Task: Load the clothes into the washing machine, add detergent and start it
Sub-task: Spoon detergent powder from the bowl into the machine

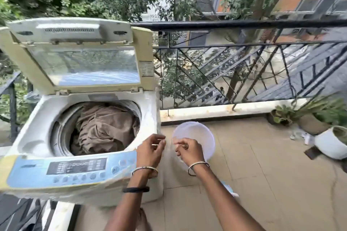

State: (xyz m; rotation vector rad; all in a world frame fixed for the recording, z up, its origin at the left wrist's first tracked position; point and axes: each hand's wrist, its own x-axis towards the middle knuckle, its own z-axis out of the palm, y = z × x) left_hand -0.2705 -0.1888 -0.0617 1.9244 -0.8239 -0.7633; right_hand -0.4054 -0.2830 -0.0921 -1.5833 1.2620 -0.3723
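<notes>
Brown crumpled clothes [105, 129] heaped in round drum of cream top-load washing machine [148, 118], filling most of the opening; hinged lid w/ clear window [84, 62] propped upright at back; loading looks done, detergent step judged in hand.

Translucent white round plastic tub [195, 139] just right of machine's front corner, over tiled balcony floor [262, 174]; blurred, so can't tell if lid or container, nor whether held or resting; right hand [189, 151] in front of its lower left edge, fingers curled inward, tips bunched as if pinching smth small & pale; what exactly, can't tell. Left hand [150, 149] just beside, over machine's front right corner, fingers bent, thumb & forefinger close together, seemingly on the same thin pale item; probably a sachet or film being torn open, a guess only.

To do well: tear w/ both pinches close together, opening away from body; keep over drum, not over blue control panel [75, 169], so no powder on buttons; sprinkle evenly on fabric or into dispenser, not one clump; then shut lid fully before pressing start.

Beyond: black metal railing [244, 24], white plant pot [330, 144] at far right, trees & buildings behind.
</notes>
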